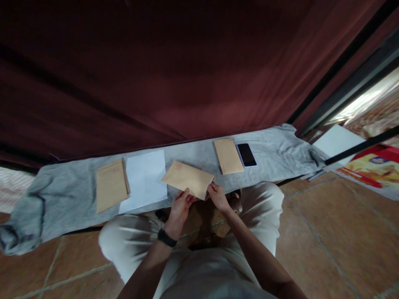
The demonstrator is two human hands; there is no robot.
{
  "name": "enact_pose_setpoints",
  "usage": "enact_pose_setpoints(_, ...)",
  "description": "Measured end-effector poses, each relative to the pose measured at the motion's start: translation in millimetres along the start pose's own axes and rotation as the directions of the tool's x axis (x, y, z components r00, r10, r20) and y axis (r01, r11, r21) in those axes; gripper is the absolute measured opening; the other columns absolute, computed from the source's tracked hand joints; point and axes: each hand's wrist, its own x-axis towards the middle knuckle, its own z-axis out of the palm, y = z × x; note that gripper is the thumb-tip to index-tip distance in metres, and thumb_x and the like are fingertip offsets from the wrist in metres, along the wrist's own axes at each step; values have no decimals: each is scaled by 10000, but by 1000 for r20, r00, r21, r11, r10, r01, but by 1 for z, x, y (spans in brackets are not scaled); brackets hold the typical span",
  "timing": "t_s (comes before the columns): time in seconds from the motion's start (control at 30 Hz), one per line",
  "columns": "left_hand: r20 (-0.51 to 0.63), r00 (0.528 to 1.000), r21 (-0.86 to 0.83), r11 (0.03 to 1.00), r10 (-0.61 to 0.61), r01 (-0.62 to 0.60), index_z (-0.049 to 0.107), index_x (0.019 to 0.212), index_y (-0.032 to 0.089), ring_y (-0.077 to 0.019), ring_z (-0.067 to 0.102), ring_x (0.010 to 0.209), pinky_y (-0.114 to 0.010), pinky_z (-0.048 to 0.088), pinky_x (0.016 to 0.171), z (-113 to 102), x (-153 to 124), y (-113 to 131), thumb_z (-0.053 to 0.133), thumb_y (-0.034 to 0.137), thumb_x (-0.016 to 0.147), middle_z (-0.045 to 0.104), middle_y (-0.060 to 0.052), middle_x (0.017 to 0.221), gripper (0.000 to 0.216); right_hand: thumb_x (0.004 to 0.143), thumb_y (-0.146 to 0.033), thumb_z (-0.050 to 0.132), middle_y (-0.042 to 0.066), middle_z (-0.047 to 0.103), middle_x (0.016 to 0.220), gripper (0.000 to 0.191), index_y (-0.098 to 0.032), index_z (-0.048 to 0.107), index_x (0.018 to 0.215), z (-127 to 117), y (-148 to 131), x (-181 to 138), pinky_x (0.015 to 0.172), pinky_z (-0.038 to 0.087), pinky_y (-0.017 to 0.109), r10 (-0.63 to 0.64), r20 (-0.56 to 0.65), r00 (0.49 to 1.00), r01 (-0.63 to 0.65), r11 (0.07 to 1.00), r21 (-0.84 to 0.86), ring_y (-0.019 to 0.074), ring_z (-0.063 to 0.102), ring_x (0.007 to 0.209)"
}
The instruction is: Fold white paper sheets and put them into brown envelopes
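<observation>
A tan paper envelope point(188, 177) lies slanted over the near edge of the cloth-covered bench, between my hands. White paper shows at its right end, where my right hand point(217, 196) pinches the edge. My left hand point(182, 204) grips the envelope's near side, thumb on top and fingers curled below. Left of it rest white paper sheets point(145, 178) and a small stack of tan envelopes point(111, 187) that overlaps them slightly. To the right, another tan envelope point(229, 156) lies flat beside a phone point(247, 155) with a dark screen.
A grey cloth point(71, 191) covers the narrow bench. Behind it hangs a dark red curtain point(187, 83). My knees are against the bench's near side. At the right are a dark metal bar point(358, 150), a white board point(336, 141) and a red-and-yellow printed package point(374, 168).
</observation>
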Motion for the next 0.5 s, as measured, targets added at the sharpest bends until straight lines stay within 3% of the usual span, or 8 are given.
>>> enact_pose_setpoints(0.23,-59,995,154,986,79,-69,585,780,182,-108,639,543,-227,535,568,2,25,15,808,113,710,681,22,669,244,847,-504,620,18,701,802,313,-204,706,865,-7,-1,2,687,553,290,46,86,995,-53,996,75,175,642,744)
enact_pose_setpoints(0.4,1,985,320,933,171,-162,635,841,169,-114,653,607,-191,493,563,13,57,41,768,117,713,710,-8,741,192,788,-524,657,34,724,836,328,-205,712,840,-13,-2,9,664,558,297,91,16,996,-93,988,121,162,641,688)
enact_pose_setpoints(0.5,23,978,369,907,209,-203,643,813,162,-112,628,586,-187,452,543,21,77,54,734,61,703,690,-14,726,175,824,-479,608,45,733,854,288,-211,712,853,-19,1,9,679,563,311,55,-15,998,-54,996,66,178,653,709)
